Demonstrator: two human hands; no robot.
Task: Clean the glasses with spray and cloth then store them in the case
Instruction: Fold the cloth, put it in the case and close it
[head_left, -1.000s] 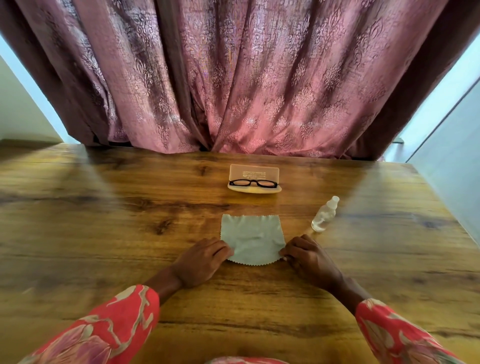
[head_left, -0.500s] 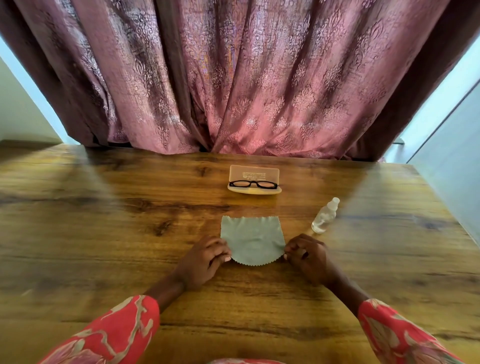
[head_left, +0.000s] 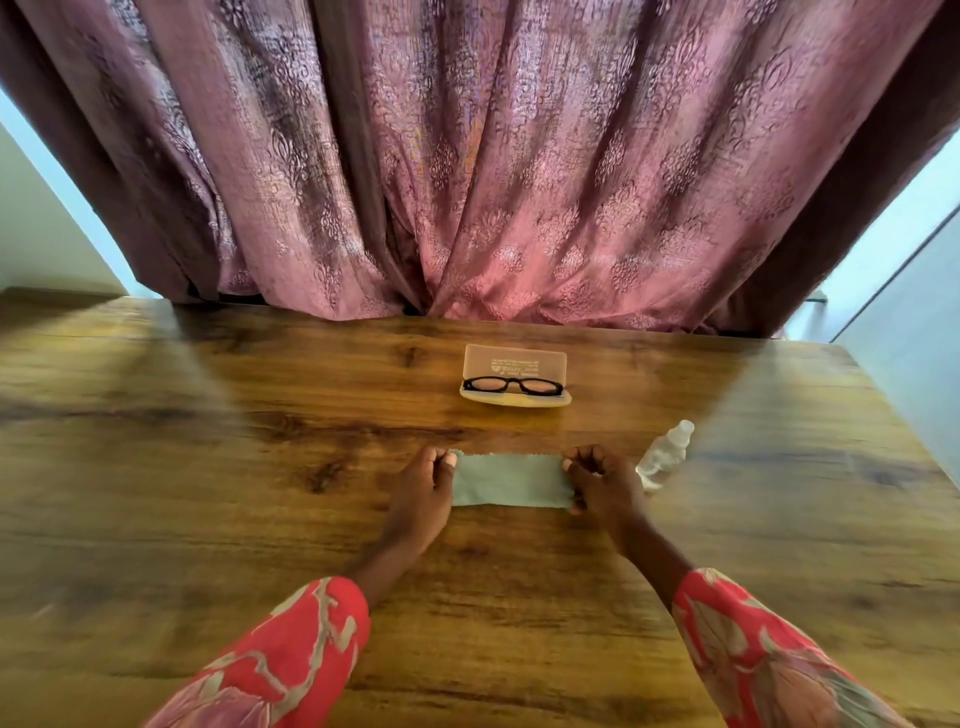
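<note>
A grey-green cleaning cloth lies folded in half on the wooden table, a narrow strip now. My left hand pinches its left end and my right hand pinches its right end. Black-framed glasses sit in an open translucent case farther back at the centre. A small clear spray bottle lies tilted just right of my right hand, partly hidden behind it.
A pink patterned curtain hangs along the table's far edge. The table's right edge runs beside a pale wall. My red floral sleeves cover both forearms at the bottom.
Both hands lifted the cloth's near edge and carried it forward onto the far edge, folding the cloth in half. The hands now sit farther from me.
</note>
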